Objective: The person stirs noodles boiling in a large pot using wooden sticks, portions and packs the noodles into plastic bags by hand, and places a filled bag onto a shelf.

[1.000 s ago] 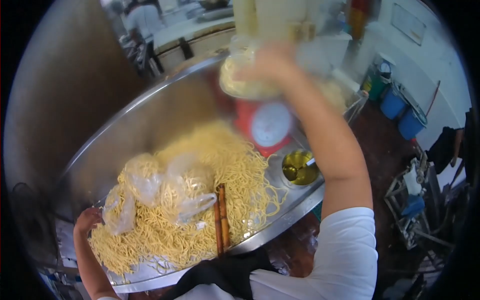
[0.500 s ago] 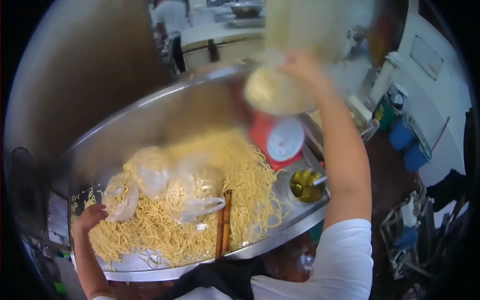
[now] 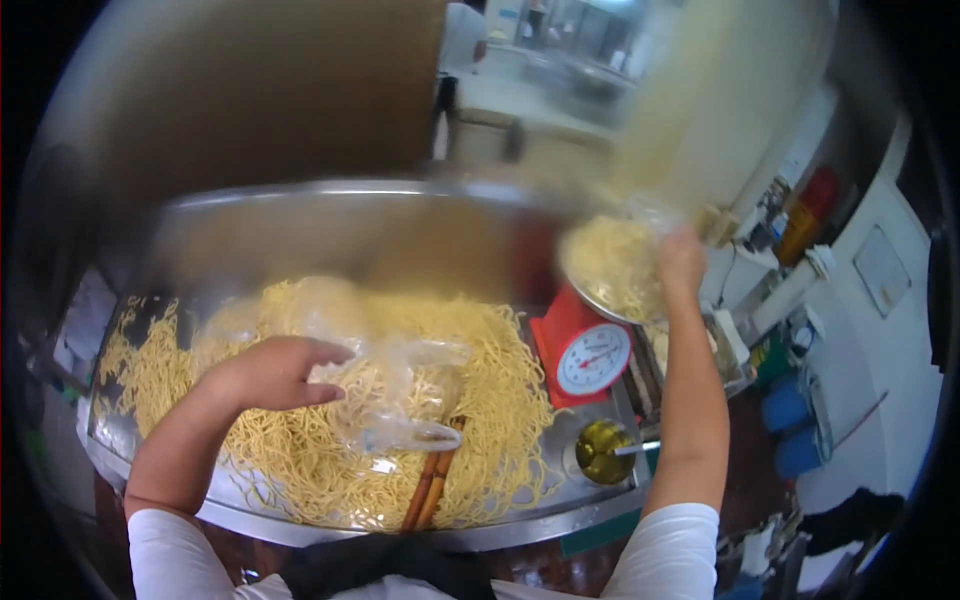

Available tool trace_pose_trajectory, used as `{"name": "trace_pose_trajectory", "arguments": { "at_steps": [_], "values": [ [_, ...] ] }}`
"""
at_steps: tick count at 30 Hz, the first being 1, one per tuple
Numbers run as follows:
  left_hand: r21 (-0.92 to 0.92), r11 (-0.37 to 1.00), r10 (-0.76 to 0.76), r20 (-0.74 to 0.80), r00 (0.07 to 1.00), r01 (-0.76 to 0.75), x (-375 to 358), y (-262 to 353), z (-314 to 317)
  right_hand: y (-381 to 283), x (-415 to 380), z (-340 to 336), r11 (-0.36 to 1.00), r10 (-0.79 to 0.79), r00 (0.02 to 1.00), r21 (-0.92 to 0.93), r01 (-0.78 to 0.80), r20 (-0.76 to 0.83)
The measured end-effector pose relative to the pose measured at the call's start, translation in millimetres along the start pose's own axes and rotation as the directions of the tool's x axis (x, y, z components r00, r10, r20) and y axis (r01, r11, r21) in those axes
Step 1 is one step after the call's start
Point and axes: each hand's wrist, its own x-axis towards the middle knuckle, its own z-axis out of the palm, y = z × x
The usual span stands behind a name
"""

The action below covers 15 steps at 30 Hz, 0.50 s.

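Observation:
My left hand (image 3: 285,372) hovers over the noodle pile with thumb and fingers apart, holding nothing. Just beyond its fingertips lies a clear plastic bag of noodles (image 3: 405,385) with its handles loose. Loose yellow noodles (image 3: 290,455) spread around it. At the right, my right hand (image 3: 681,260) is closed at the side of another plastic bag of noodles (image 3: 615,260), blurred, which rests on the metal pan of a red dial scale (image 3: 548,335). The exact grip of the right fingers is partly hidden.
Two brown sticks (image 3: 432,485) lie at the near edge of the metal tray (image 3: 480,537). A container of yellow oil (image 3: 603,455) with a handled utensil stands at the right corner. Blue buckets (image 3: 790,410) stand on the right. A person (image 3: 462,45) is in the background.
My left hand has moved right and inward, from the tray's left side to over the bags. My right hand has come lower beside the scale pan. The view has turned right.

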Motion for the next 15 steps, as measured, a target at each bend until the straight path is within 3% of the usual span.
{"name": "trace_pose_trajectory", "arguments": {
  "at_steps": [2, 3, 4, 6, 8, 9, 10, 11, 12, 13, 14, 15],
  "values": [
    [-0.067, 0.997, -0.019, 0.051, 0.999, 0.023, -9.9, -2.1, 2.8, 16.0, 27.2, 31.5, 0.896, 0.291, 0.942, 0.394, -0.206, -0.169],
    [-0.152, 0.988, -0.004, 0.051, 0.999, 0.012, -15.7, -6.5, 9.2, 24.4, 44.7, 53.0, 0.634, 0.495, 0.857, 0.734, -0.243, -0.143],
    [-0.239, 0.971, 0.007, 0.044, 0.999, 0.004, -23.6, -10.9, 14.4, 31.0, 66.1, 68.9, 0.256, 0.652, 0.758, 0.946, -0.197, -0.018],
    [-0.25, 0.967, -0.051, 0.014, 0.999, 0.053, -37.8, -10.8, 16.0, 47.0, 111.6, 79.4, -0.011, 0.796, 0.594, 0.984, -0.178, 0.117],
    [-0.276, 0.955, -0.091, 0.082, 0.993, 0.11, -56.5, -10.5, 15.4, 13.5, 112.4, 26.5, -0.077, 0.638, 0.697, 0.928, -0.366, 0.328],
    [-0.325, 0.945, -0.022, 0.033, 0.999, 0.031, -62.2, -25.1, 30.3, 8.3, 126.6, 26.8, -0.051, 0.549, 0.794, 0.959, -0.277, 0.259],
    [-0.348, 0.937, 0.008, 0.014, 1.0, -0.003, -67.0, -26.7, 32.6, -38.0, 117.8, -9.6, -0.027, 0.495, 0.825, 0.954, -0.3, 0.274],
    [-0.367, 0.93, 0.039, -0.006, 0.999, -0.038, -66.0, -24.4, 33.0, -60.8, 114.2, -32.7, 0.036, 0.336, 0.899, 0.949, -0.312, 0.282],
    [-0.317, 0.945, 0.057, -0.083, 0.995, -0.081, -63.0, -22.5, 37.7, -59.5, 130.5, -36.1, 0.007, 0.198, 0.922, 0.94, -0.34, 0.332],
    [-0.331, 0.936, 0.062, -0.182, 0.981, -0.12, -56.7, -16.4, 39.1, -129.6, 104.4, -79.3, 0.036, 0.263, 0.926, 0.956, -0.29, 0.271],
    [-0.349, 0.922, 0.074, -0.267, 0.961, -0.168, -49.4, -1.4, 32.5, -106.4, 126.5, -72.7, 0.038, 0.094, 0.929, 0.931, -0.364, 0.359],
    [-0.274, 0.92, 0.132, -0.457, 0.88, -0.28, -36.9, 6.5, 36.6, -130.0, 108.4, -89.5, 0.035, -0.049, 0.967, 0.968, -0.25, 0.251]
  ]
}}
